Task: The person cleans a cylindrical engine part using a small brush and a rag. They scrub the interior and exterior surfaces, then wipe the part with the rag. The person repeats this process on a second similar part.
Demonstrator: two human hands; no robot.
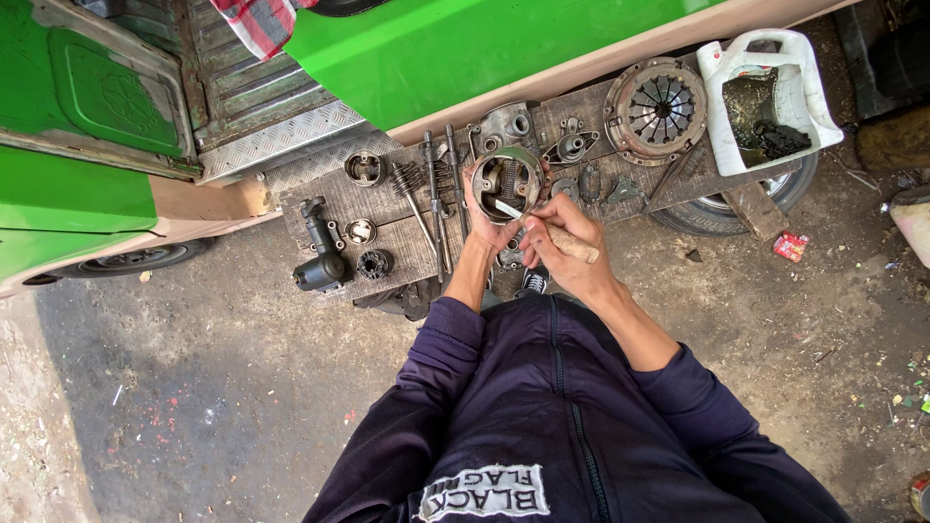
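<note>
Filling the lower centre of the frame, the person's dark zip jacket (572, 426) hides the legs; only one shoe tip (531, 282) shows between the forearms. Right hand (560, 237), at centre, is closed round a wooden-handled tool (570, 242); its pale tip (508, 208) reaches into the open face of a round metal housing (508, 180). What kind of tool it is cannot be made out, since the fingers cover most of the handle. Left hand (487, 225) grips the housing from below and on its left side, holding it raised just above a wooden board (387, 208) lying on the dirt ground. The housing's inner parts are too small to identify.

On the board, left of centre, lie two long shafts (433, 199), a small cylindrical part (365, 168), a ring-shaped part (360, 231) and a black motor-like unit (320, 257). Further back, right of centre, sits a clutch pressure plate (662, 108). A tyre (736, 208) lies partly hidden beneath the board's right end. At upper right stands a cut-open white plastic jug (770, 97) with dark contents, not identifiable. Across the top runs a green vehicle body (465, 44), cut off by the frame edge, with a checked cloth (260, 21) partly in view.
</note>
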